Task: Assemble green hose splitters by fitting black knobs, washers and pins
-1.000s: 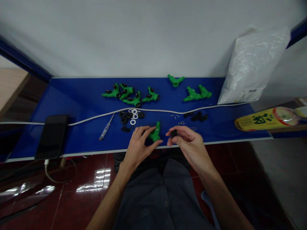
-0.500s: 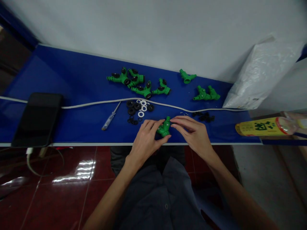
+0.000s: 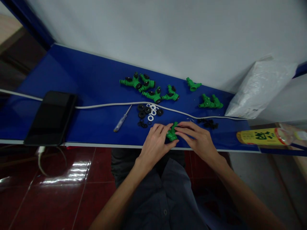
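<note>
**Gripping a green fitting [image 3: 171, 134] near the table's edge**

Holding it between thumb and fingers of the left hand [image 3: 155, 142], right of the middle and close to the near edge of the blue table [image 3: 83, 73]. Touching its right side with the fingertips of the right hand [image 3: 201, 137]; cannot tell, with fingers in the way, whether pinching some small part there as well.

Just left of the hands and a little farther off, see black washers [image 3: 141, 114] and white rings [image 3: 150, 118] in a loose heap, with smaller black rings [image 3: 144, 125] on the near side. Farther left, find a clear-handled screwdriver [image 3: 121, 122], lying aslant with its tip pointing to the far side. At the left, note a black phone [image 3: 51, 116], with a white plug [image 3: 41, 149] at its near end. Can follow a white cable [image 3: 100, 105] across the table from left to right.

Beyond the cable, make out four green fittings with black knobs [image 3: 153, 95], grouped closely. To the far right, spot a lone green fitting [image 3: 193, 85] and, nearer, a pair of green fittings [image 3: 208, 103] side by side. Beyond the right hand, see small screws [image 3: 190, 120] and a cluster of black parts [image 3: 208, 123]. At the right end, finish with a white plastic bag [image 3: 261, 88] and, nearer, a yellow-labelled bottle [image 3: 260, 136] lying on its side.
</note>
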`<state>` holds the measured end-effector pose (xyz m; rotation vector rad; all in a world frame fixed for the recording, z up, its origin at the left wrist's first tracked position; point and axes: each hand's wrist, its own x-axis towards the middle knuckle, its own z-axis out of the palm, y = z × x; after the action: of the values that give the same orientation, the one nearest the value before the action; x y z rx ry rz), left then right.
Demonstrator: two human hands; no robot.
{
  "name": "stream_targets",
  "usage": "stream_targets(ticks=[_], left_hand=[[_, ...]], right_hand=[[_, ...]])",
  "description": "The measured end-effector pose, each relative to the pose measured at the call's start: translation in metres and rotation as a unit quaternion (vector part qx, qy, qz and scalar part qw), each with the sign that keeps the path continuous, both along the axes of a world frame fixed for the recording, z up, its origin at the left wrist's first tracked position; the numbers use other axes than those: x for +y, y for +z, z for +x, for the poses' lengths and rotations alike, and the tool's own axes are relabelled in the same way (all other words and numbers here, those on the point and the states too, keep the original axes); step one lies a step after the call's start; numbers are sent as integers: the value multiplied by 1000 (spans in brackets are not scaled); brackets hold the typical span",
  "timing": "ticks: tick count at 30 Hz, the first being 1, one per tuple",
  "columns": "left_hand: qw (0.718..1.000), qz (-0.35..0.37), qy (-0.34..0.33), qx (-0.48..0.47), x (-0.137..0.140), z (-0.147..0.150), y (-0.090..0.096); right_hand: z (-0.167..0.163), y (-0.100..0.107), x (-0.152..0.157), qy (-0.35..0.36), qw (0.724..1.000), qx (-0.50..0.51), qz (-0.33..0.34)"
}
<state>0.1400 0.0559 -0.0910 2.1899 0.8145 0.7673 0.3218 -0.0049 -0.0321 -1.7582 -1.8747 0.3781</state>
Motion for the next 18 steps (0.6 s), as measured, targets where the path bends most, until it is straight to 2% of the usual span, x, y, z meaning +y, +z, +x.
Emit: stream_targets(ticks=[7, 12, 18], left_hand=[[1000, -1, -2, -6, -1, -1, 2], [1000, 1, 2, 0, -1, -1, 2], [1000, 24, 0, 1, 0, -1, 0]], right_hand=[[8, -6, 5, 52, 998, 16, 33], [8, -15, 5, 17, 998, 43, 36], [11, -30, 6, -2, 990, 138, 34]])
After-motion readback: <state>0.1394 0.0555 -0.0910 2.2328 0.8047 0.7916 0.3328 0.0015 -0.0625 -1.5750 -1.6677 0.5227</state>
